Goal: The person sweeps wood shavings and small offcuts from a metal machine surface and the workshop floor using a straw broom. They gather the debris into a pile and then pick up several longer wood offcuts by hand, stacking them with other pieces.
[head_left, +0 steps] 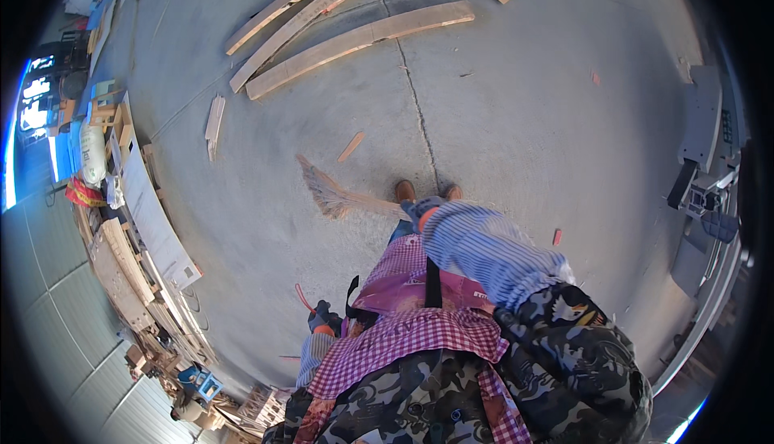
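My right hand (422, 207), in a dark glove with an orange cuff, is closed round a straw broom (337, 195). The broom reaches left from my hand, and its fanned bristles spread over the grey concrete floor just ahead of my shoes. Low at my left side is my left hand (324, 316), also in a dark glove. Its fingers are curled at the end of a thin red looped piece (304, 297) that sticks up; what that belongs to is hidden. A small wood scrap (351, 147) lies beyond the bristles.
Long wooden boards (363, 41) lie across the floor ahead. A split piece of wood (214, 127) is at left, and a red scrap (557, 237) at right. Stacked timber and panels (157, 202) line the left side. Grey machinery (703, 186) stands at the right.
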Demonstrator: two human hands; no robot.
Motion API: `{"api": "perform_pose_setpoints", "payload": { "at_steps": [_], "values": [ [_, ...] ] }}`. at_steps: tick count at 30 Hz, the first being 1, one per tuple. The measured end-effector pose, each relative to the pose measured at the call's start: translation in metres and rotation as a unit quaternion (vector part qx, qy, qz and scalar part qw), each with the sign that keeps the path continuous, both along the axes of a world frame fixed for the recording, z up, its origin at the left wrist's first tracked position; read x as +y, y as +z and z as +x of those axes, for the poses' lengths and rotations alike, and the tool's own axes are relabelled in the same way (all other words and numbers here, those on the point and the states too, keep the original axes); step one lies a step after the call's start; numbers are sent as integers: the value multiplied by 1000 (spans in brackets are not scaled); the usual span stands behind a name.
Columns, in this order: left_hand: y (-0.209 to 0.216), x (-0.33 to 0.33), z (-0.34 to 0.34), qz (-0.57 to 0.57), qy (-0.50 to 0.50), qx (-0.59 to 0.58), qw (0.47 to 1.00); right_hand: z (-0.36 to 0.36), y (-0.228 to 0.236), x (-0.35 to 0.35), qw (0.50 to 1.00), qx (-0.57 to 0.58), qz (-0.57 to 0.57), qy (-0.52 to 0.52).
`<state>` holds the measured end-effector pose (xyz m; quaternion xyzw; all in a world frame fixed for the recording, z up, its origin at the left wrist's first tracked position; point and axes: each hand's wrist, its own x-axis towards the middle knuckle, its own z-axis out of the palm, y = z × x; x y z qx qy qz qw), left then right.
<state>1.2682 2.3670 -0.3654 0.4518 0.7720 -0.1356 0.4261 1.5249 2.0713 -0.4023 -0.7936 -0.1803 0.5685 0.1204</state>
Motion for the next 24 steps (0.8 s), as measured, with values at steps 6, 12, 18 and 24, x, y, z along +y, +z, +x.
{"api": "perform_pose_setpoints", "payload": {
  "at_steps": [6, 12, 18, 24],
  "values": [
    [2, 10, -36, 27, 53, 47, 997, 51, -24, 37, 999, 2, -40, -1],
    [3, -38, 24, 6, 59, 2, 998, 89, -44, -116, 986, -33, -131, -93],
    [1, -96, 151, -24, -75, 7, 997, 115, 16, -345, 940, -60, -277, -192],
    [2, -150, 241, -22, -139, -88, 986, 126, 72, -529, 839, -71, -435, -318]
  ]
}}
